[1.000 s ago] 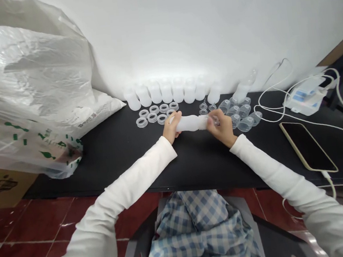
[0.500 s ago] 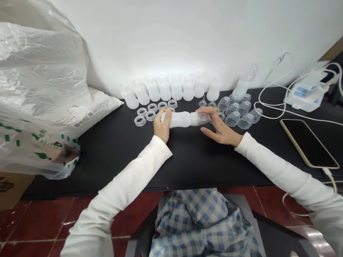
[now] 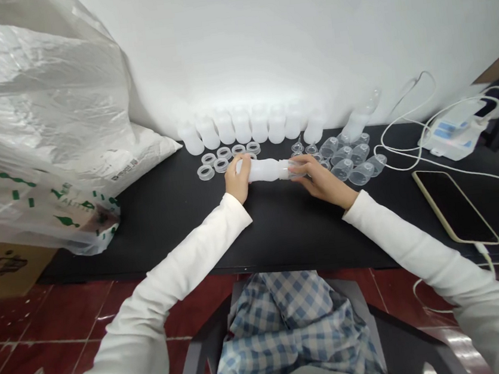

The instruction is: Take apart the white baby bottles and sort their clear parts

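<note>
A translucent white baby bottle (image 3: 262, 170) lies sideways in the air above the black table. My left hand (image 3: 237, 179) is wrapped round its base end. At the other end my right hand (image 3: 321, 180) closes its fingers and thumb on the clear cap (image 3: 296, 168), which covers the bottle's top. Behind my left hand lie several clear collar rings (image 3: 206, 172). Several clear caps (image 3: 342, 169) rest to the right of my right hand, with small clear nipples (image 3: 311, 149) just behind it.
Several white bottles (image 3: 242, 126) stand along the wall, and one capped bottle (image 3: 356, 122) leans at the right. A phone (image 3: 455, 207), white cables (image 3: 477, 170) and a white power strip (image 3: 453, 131) lie on the right. Large plastic bags (image 3: 41, 102) crowd the left end of the table (image 3: 277, 232).
My right hand's fingers have closed round the clear cap, where they were more spread before. My left hand keeps its hold on the bottle. The view has shifted slightly.
</note>
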Action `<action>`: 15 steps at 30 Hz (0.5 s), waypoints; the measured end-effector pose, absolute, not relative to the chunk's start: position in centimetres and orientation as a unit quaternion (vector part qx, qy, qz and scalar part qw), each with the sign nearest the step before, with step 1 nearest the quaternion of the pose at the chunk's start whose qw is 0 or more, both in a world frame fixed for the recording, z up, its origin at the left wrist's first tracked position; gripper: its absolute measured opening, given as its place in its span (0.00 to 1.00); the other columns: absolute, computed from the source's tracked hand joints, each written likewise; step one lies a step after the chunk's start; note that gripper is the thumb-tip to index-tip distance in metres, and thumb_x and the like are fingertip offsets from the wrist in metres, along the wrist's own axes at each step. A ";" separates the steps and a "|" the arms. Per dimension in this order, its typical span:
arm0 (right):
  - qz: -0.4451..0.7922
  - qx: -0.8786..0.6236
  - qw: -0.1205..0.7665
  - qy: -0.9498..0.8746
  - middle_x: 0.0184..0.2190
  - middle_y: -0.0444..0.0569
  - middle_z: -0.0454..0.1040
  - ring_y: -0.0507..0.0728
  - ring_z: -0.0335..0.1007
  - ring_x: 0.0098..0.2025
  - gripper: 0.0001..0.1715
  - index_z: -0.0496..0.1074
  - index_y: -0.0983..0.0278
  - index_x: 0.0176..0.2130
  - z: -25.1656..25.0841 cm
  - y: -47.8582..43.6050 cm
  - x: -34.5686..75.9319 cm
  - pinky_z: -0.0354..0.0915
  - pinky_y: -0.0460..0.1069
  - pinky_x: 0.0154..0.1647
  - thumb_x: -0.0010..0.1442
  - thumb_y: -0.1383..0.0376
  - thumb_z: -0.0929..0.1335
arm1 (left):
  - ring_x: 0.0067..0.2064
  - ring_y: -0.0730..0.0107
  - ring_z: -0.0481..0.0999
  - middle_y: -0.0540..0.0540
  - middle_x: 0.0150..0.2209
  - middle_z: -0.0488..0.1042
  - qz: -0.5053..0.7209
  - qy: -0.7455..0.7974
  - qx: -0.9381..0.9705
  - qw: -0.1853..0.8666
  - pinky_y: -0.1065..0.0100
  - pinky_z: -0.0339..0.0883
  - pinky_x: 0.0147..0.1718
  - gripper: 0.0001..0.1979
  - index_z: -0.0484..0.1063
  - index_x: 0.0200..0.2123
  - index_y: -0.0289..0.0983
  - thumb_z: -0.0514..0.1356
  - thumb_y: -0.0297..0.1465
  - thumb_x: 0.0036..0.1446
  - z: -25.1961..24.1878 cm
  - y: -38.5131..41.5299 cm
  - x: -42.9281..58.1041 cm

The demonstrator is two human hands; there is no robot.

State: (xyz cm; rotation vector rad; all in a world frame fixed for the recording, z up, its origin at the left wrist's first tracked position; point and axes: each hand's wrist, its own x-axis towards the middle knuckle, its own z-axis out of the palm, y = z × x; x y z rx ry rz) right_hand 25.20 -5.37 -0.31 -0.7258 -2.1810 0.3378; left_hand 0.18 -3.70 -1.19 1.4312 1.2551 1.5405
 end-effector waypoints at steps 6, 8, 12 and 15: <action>0.094 -0.277 0.406 -0.866 0.58 0.60 0.71 0.65 0.73 0.61 0.16 0.64 0.56 0.55 -0.3 -5.8 25.0 0.73 0.65 0.59 0.71 0.56 0.68 | 0.30 0.71 0.68 0.48 0.29 0.68 0.588 0.484 0.542 0.355 0.71 0.60 0.22 0.37 0.70 0.32 0.39 0.57 0.71 0.53 -1.1 -3.8 0.4; 0.148 -0.321 0.413 -0.839 0.52 0.58 0.75 0.65 0.77 0.53 0.24 0.63 0.58 0.56 0.1 -6.3 24.6 0.75 0.63 0.54 0.70 0.49 0.68 | 0.31 0.69 0.69 0.48 0.29 0.68 0.585 0.482 0.561 0.332 0.69 0.63 0.28 0.36 0.70 0.31 0.40 0.57 0.69 0.55 -1.0 -3.8 0.3; 0.280 -0.423 0.414 -0.756 0.27 0.43 0.72 0.56 0.71 0.28 0.26 0.66 0.57 0.49 0.2 -6.8 23.9 0.71 0.54 0.34 0.74 0.40 0.59 | 0.36 0.65 0.73 0.47 0.31 0.73 0.578 0.468 0.606 0.282 0.63 0.68 0.40 0.36 0.70 0.31 0.40 0.55 0.70 0.55 -0.7 -4.1 0.3; 0.364 -0.421 0.418 -0.718 0.22 0.38 0.67 0.53 0.65 0.22 0.28 0.63 0.56 0.45 -0.4 -6.4 23.6 0.65 0.50 0.25 0.71 0.36 0.61 | 0.37 0.64 0.74 0.47 0.32 0.74 0.571 0.470 0.618 0.268 0.61 0.68 0.43 0.38 0.71 0.33 0.40 0.53 0.71 0.55 -0.7 -4.2 0.3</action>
